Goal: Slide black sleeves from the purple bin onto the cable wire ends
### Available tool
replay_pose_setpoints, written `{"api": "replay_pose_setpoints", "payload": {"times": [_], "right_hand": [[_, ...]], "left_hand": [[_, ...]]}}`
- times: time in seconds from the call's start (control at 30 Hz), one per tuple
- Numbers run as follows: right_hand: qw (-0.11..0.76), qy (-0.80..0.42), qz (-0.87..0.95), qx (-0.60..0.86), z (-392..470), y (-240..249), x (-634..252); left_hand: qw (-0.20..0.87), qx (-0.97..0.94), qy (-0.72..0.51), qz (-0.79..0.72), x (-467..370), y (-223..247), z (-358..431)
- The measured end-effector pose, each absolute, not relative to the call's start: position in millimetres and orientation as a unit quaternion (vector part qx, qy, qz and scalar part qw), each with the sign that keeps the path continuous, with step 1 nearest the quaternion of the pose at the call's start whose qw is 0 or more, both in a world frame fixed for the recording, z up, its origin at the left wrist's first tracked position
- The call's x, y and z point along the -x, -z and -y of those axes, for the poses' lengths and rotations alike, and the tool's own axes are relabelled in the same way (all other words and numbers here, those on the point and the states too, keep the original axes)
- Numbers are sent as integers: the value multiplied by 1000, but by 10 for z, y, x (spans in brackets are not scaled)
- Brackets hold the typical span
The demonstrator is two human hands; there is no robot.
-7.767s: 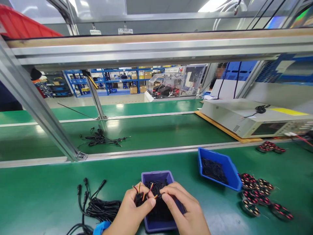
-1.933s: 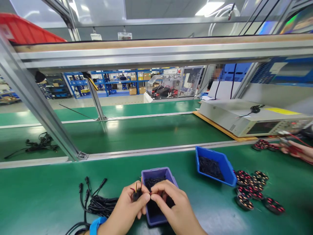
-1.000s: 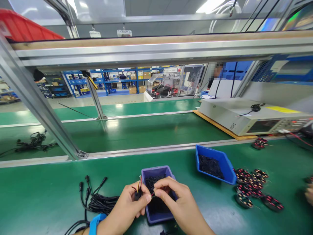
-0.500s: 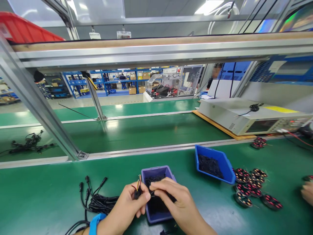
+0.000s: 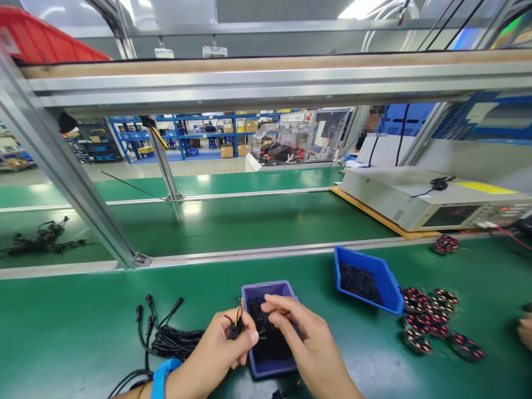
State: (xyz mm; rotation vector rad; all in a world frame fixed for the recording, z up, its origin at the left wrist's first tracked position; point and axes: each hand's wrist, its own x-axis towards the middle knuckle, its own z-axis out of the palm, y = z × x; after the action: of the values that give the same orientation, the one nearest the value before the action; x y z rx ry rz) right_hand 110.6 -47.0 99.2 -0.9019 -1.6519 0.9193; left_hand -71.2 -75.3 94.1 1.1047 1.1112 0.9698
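Note:
My left hand (image 5: 226, 341), with a blue band at the wrist, pinches the black end of a cable (image 5: 235, 331). Thin red, yellow and black wires fan upward from that end. Just to the right, my right hand (image 5: 301, 327) hovers above a purple bin (image 5: 268, 288), its thumb and index finger apart and nothing visible between them. Small black pieces (image 5: 260, 316) fill the bin, too dark to name. Left of my left hand lies a coil of black cable (image 5: 177, 342) with several connector ends pointing up and left.
A blue bin (image 5: 388, 285) of black pieces stands to the right. Beside it lie several round copper-wound motor parts (image 5: 430, 316). Another person's hand (image 5: 526, 330) shows at the right edge. A grey instrument (image 5: 415, 194) stands behind; a metal post (image 5: 95, 194) rises at left.
The fingers of my right hand have parted and drawn slightly right, away from my left hand. My left hand keeps its pinch on the cable. The view has shifted slightly.

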Motion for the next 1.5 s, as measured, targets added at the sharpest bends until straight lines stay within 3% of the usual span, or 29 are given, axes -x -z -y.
{"api": "replay_pose_setpoints", "payload": {"times": [0.23,0.67,0.93,1.5], "right_hand": [[485,-422,662,385,490,-973,-1124],[497,-395,672,382,522,-938,-1075],[501,-311,733,339,524,-920,-1052],[396,-352,768,361,505,-1098,-1047]], "left_hand": [[606,-510,-404,-458,740,-952,755],[603,-522,-413,-440,750,-918,754],[607,-499,-418,-457,733,-900,751],[622,-480,-454,-420,726,-1006,770]]}}
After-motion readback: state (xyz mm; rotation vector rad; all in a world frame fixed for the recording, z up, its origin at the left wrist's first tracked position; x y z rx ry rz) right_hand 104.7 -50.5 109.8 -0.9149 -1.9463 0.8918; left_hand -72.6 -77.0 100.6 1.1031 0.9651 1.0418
